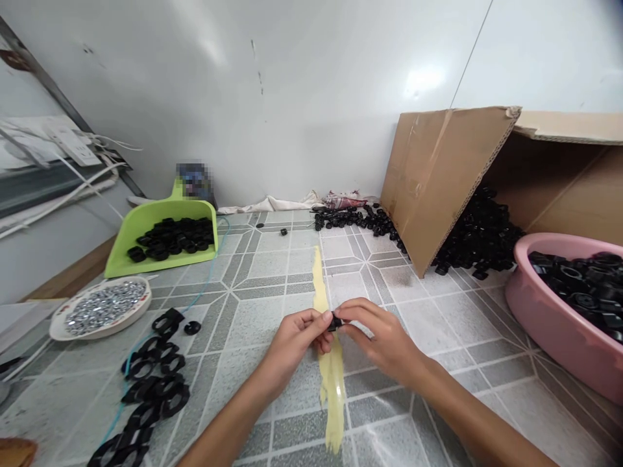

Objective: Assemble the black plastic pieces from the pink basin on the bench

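My left hand (298,337) and my right hand (377,334) meet over the tiled surface, just above a yellow tape strip (329,363). Both pinch one small black plastic part (335,322) between their fingertips. The fingers of each hand are curled and closed on it. To the left of my left forearm lies a chain of joined black ring parts (153,383).
A green dustpan (146,224) holds black parts at the back left. A white plate (73,324) holds small shiny metal pieces. A tipped cardboard box (438,175) spills black parts at the right; a pink basin (549,324) holds more. Cables run along the left wall.
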Action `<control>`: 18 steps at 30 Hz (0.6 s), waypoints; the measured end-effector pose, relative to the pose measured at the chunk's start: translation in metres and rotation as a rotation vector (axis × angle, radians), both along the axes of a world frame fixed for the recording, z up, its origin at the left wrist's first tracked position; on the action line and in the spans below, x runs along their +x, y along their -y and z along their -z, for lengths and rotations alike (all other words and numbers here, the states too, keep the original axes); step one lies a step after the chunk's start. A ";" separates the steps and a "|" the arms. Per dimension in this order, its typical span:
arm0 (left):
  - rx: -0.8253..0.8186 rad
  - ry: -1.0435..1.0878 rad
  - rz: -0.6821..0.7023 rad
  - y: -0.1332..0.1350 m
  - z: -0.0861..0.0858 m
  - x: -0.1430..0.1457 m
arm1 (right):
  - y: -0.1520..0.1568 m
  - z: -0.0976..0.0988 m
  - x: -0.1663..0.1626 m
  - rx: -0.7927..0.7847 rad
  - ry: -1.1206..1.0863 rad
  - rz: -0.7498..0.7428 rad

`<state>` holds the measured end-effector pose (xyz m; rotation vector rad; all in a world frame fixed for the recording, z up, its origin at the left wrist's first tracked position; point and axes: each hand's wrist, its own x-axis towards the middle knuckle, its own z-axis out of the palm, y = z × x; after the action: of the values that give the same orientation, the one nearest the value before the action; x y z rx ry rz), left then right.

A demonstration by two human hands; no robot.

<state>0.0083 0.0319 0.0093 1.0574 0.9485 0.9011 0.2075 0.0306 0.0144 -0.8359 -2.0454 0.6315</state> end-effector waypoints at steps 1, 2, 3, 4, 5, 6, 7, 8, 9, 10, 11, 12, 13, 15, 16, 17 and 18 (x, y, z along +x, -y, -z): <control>-0.016 0.009 0.007 0.000 0.000 0.000 | 0.001 0.001 0.000 0.048 0.023 -0.003; -0.028 0.015 0.012 0.000 -0.001 0.000 | 0.001 0.002 0.000 0.090 0.046 -0.002; -0.037 0.020 0.013 0.000 -0.001 0.000 | 0.001 0.003 0.000 0.121 0.068 0.002; -0.043 0.025 0.010 0.000 -0.001 0.000 | 0.001 0.004 0.000 0.135 0.082 0.008; -0.047 0.030 0.005 0.000 -0.001 0.000 | 0.002 0.004 0.000 0.129 0.088 0.018; -0.048 0.033 0.002 -0.001 -0.001 -0.001 | 0.002 0.004 0.000 0.105 0.086 0.028; -0.046 0.035 -0.002 -0.001 -0.001 -0.001 | 0.002 0.003 -0.001 0.068 0.077 0.040; -0.042 0.036 -0.005 -0.001 -0.002 -0.001 | 0.003 0.002 -0.001 0.024 0.067 0.050; -0.036 0.037 -0.007 -0.001 -0.002 -0.001 | 0.003 0.001 -0.002 -0.016 0.060 0.059; -0.027 0.036 -0.011 -0.001 -0.002 -0.001 | 0.004 0.000 -0.003 -0.049 0.056 0.067; -0.020 0.035 -0.014 -0.001 -0.003 0.000 | 0.005 -0.001 -0.005 -0.072 0.054 0.071; -0.015 0.033 -0.017 -0.001 -0.003 0.000 | 0.006 -0.001 -0.006 -0.090 0.051 0.074; -0.013 0.030 -0.019 -0.001 -0.004 0.000 | 0.007 -0.002 -0.008 -0.110 0.040 0.076; -0.007 0.025 -0.026 -0.001 -0.004 0.001 | 0.007 -0.002 -0.010 -0.184 -0.014 0.086; 0.002 0.023 -0.032 -0.001 -0.004 0.002 | 0.006 -0.002 -0.011 -0.246 -0.055 0.092; 0.013 0.019 -0.038 -0.001 -0.003 0.002 | 0.005 -0.001 -0.011 -0.322 -0.104 0.100; 0.025 0.016 -0.043 -0.001 -0.002 0.002 | 0.003 -0.001 -0.011 -0.403 -0.155 0.105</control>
<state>0.0106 0.0329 0.0116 1.0528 0.9524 0.9576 0.1962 0.0274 0.0150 -1.0801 -1.7467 1.0355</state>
